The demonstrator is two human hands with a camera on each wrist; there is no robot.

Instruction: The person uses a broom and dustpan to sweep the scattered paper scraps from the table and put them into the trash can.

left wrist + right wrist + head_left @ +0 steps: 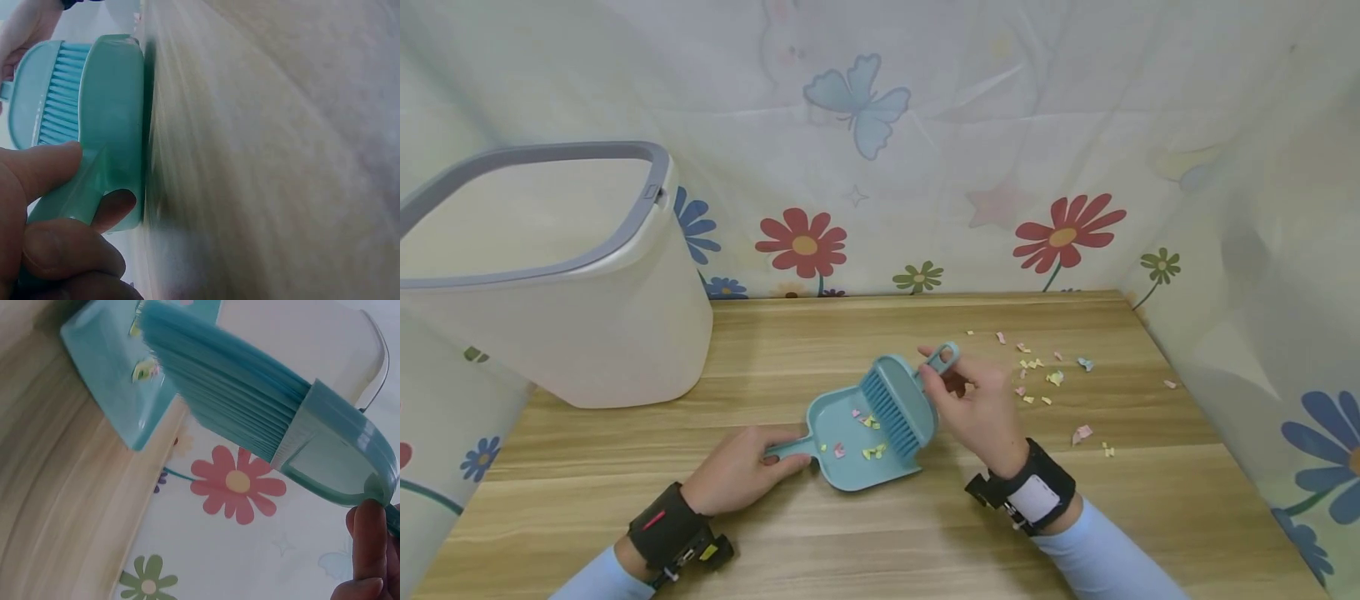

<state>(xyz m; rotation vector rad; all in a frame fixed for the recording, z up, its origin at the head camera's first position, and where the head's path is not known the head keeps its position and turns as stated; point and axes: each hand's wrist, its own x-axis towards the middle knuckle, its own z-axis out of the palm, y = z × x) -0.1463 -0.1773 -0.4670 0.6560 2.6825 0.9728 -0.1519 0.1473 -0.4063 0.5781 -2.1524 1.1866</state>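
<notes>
- A screened-off tabletop booth, looking like a staged recording corner; whether it stands in a home or studio cannot be told.
- Wrinkled sheeting point(947, 50), printed with cartoon flowers point(805, 245) and a butterfly point(862, 107), encloses the back and both sides.
- Wood-grain tabletop point(880, 554) inside.
- Black wrist-strapped cameras point(718, 552).
- Household cleaning ware: white wastebasket point(640, 333), dustpan point(837, 417), hand brush point(912, 400).

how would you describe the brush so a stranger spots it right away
Start at the big white bin on the wood-grain table, then, in the head view, go right to the blue dustpan with pastel scraps in it. The brush is tilted over the dustpan's right-hand side. It shares the dustpan's colour, but only it has a row of bristles.
</notes>
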